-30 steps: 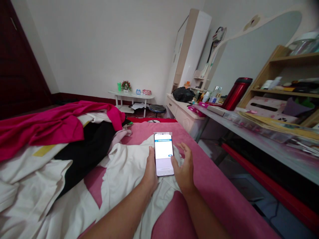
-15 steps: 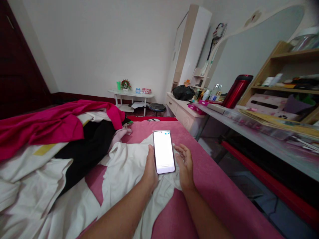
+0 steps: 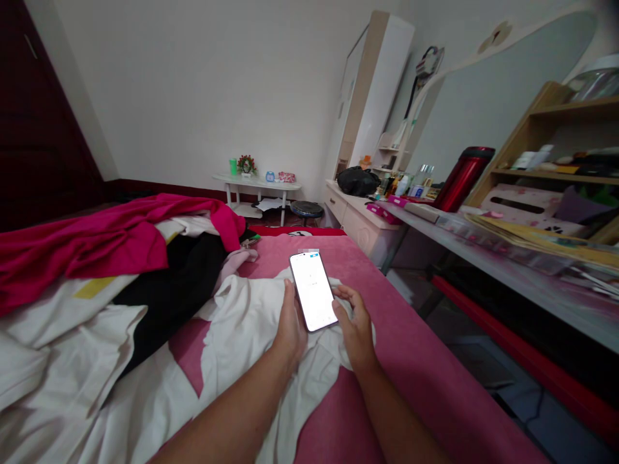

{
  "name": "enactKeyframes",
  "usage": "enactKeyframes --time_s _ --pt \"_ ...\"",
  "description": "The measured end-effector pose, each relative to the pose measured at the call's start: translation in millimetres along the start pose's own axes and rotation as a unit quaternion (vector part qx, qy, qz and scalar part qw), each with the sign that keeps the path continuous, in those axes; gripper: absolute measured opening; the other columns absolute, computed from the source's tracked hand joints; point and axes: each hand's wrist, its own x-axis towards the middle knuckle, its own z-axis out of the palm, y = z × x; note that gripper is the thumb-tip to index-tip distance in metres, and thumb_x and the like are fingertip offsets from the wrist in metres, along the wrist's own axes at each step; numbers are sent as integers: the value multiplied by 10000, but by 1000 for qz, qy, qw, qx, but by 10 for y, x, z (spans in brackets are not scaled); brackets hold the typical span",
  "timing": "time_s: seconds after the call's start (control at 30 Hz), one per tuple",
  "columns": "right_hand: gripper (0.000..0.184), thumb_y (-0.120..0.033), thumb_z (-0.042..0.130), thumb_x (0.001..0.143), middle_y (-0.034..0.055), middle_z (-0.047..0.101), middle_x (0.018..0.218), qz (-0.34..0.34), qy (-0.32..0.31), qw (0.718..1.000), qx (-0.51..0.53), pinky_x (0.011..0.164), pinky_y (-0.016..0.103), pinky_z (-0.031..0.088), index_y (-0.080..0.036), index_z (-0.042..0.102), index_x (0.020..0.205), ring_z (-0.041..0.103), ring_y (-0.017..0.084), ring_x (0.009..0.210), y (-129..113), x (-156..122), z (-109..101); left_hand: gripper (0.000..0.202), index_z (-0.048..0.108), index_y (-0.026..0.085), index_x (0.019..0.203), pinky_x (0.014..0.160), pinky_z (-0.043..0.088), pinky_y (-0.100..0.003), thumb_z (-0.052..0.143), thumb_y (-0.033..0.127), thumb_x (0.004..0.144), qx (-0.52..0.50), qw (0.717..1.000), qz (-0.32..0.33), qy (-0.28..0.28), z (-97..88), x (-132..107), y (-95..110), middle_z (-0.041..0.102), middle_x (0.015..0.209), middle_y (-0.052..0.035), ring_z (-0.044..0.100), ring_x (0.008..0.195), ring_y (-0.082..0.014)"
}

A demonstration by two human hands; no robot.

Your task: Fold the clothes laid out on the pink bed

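A smartphone with a bright white screen is held upright over a white garment on the pink bed. My left hand grips its left edge, thumb along the side. Along the phone's right edge my right hand has its fingers curled, touching the lower right corner. Both forearms reach in from the bottom of the view.
A pile of clothes lies left: a magenta garment, a black one, white ones. A desk with a red flask and shelves runs along the right. A small white table and stool stand by the far wall.
The phone has tilted left and its screen went from a dialog to plain white. My right hand went from spread beside the phone to fingers closed against its right edge.
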Motion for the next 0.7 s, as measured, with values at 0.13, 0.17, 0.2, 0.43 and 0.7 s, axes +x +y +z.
enactKeyframes --time_s 0.13,0.17,0.2,0.43,0.7 --pt "381 -396 573 848 96 610 1159 -27 -15 999 -31 983 408 406 -191 533 1167 553 233 1089 12 -4 -7 499 613 112 1146 847 517 -372 398 510 936 16 1000 16 3 14 4 22 724 971 -113 682 905 -258" --pt "392 -402 577 845 98 607 1164 -32 -17 999 -40 986 411 403 -192 530 1173 550 236 1093 14 -7 -10 493 607 116 1150 848 516 -371 383 502 943 22 1000 17 6 14 6 27 723 967 -109 685 889 -251" --pt "405 -407 583 841 100 603 1170 -37 -20 998 -50 988 413 402 -193 524 1180 547 239 1098 15 -10 -11 489 603 117 1150 847 515 -371 371 498 949 26 999 18 8 14 9 32 723 963 -106 687 876 -246" --pt "411 -425 528 871 105 601 1180 -6 -16 998 -58 962 397 416 -195 508 1211 557 234 1088 23 -25 9 519 601 114 1125 846 519 -386 325 518 952 42 999 -2 7 23 30 78 720 947 -119 680 916 -263" --pt "341 -430 454 903 87 659 1123 40 -36 998 14 918 385 442 -204 620 1096 590 240 1049 102 -22 -61 541 625 124 1112 820 532 -386 380 566 919 68 997 -38 -5 -55 61 30 721 961 -123 682 913 -268"
